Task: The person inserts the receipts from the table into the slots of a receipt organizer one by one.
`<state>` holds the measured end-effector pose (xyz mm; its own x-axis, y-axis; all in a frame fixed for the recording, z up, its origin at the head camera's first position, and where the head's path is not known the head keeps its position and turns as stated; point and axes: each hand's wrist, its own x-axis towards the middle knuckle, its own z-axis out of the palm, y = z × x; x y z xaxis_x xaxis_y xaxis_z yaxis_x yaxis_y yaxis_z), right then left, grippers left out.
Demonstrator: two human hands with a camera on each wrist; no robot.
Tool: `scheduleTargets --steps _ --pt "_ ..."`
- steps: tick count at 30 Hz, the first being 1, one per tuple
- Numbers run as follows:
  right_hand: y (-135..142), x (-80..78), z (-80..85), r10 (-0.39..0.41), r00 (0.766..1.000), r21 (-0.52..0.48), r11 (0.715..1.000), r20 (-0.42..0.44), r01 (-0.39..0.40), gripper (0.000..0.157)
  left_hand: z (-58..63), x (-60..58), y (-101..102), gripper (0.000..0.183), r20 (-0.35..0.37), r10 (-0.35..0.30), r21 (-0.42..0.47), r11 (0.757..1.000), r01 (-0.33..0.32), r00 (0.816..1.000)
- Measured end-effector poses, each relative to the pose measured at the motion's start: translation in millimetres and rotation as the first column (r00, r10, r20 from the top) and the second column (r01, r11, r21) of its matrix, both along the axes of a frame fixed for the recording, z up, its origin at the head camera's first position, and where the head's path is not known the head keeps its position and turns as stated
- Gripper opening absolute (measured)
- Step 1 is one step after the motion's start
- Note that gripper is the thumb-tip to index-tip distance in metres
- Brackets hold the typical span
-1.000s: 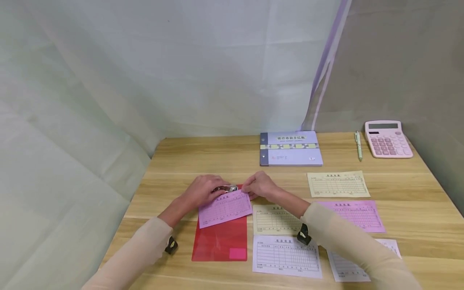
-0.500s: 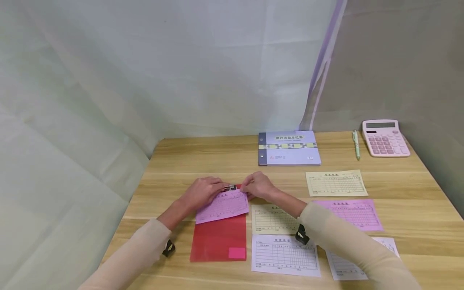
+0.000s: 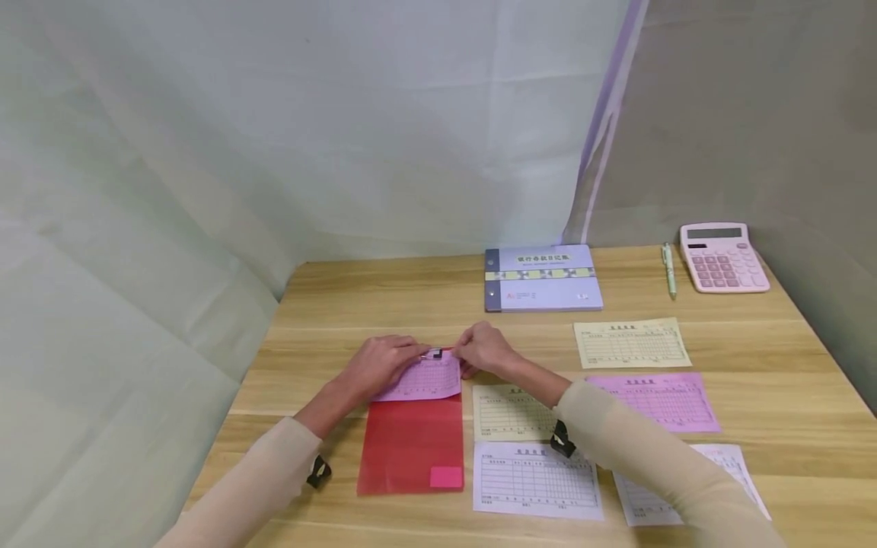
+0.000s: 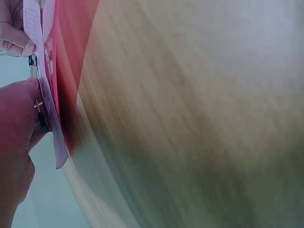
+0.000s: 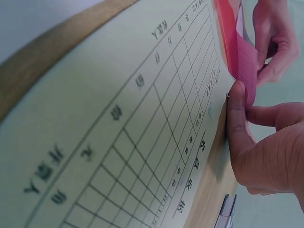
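Lower centre, the pink paper slip point(image 3: 428, 378) now sits straighter atop the red plastic folder point(image 3: 411, 445); left hand point(image 3: 384, 361) grips the shiny metal clip point(image 3: 435, 354), right hand point(image 3: 486, 348) pinches slip.

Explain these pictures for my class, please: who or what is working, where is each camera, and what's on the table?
There is no machine: a person works with bare hands. The head picture comes from a camera worn on the head, looking forward and down. The other two come from cameras on each wrist, watching that hand up close.

On the wooden table lie a red folder, printed slips in yellow, pink and white, a bluish book, a pen and a calculator.

The left hand holds the metal clip at the folder's top; the right hand pinches a pink slip lying over the folder.
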<state>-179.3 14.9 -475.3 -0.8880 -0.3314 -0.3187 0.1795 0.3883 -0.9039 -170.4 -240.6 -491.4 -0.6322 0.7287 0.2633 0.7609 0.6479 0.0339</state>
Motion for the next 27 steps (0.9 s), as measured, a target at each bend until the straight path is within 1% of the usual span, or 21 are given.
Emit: scheduleTargets --steps 4,8,13,17,27 --pt "-1.4 0.2 0.6 0.009 1.0 0.025 1.0 -0.019 -0.008 0.012 0.9 1.2 -0.3 0.03 0.013 0.017 -0.012 1.0 -0.017 1.0" --pt "-1.5 1.0 -0.2 0.016 0.999 0.044 0.999 -0.042 -0.014 0.013 -0.3 1.7 -0.7 0.031 0.004 0.008 0.0 1.0 -0.008 1.0" --pt "-2.6 1.4 -0.4 0.017 0.999 0.066 0.998 -0.05 -0.014 0.014 -0.6 2.2 -0.4 0.031 0.005 0.006 0.013 1.0 -0.006 1.0" --pt "-3.3 1.3 -0.1 0.017 0.999 0.078 0.997 -0.047 -0.013 0.015 -1.0 2.7 0.2 0.031 0.004 0.014 0.005 1.0 -0.014 1.0" --pt "-3.1 1.3 1.0 0.021 0.998 0.072 0.997 -0.052 -0.017 0.016 -0.3 5.2 1.6 0.031 -0.008 0.028 -0.015 0.999 -0.028 1.0"
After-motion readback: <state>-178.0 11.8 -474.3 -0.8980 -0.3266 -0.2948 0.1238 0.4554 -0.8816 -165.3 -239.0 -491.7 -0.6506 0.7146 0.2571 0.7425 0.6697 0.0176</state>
